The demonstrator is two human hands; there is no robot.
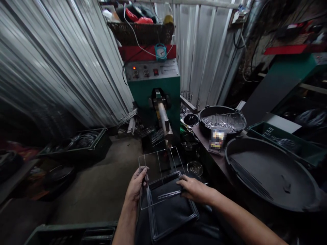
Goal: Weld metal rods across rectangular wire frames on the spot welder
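Note:
My left hand (138,182) is closed on the left side of a rectangular wire frame (160,167), thumb on top. Thin wires cross this frame, which is held tilted in front of the machine's arm. A few short metal rods (168,195) stick out from my closed right hand (192,189), which is by the frame's right side. Whether that hand also touches the frame, I cannot tell. On my lap, below both hands, rests a stack of rectangular wire frames (151,217). Straight ahead, a light-coloured cylindrical arm (163,117) extends from a green machine (138,90).
To the right, a large black round pan (276,170) holds long thin rods. Behind it, another round pan (204,127) carries wire pieces. Green crates stand at left (102,144), right (306,153) and lower left (43,233). A metal bowl (195,168) sits below the bench.

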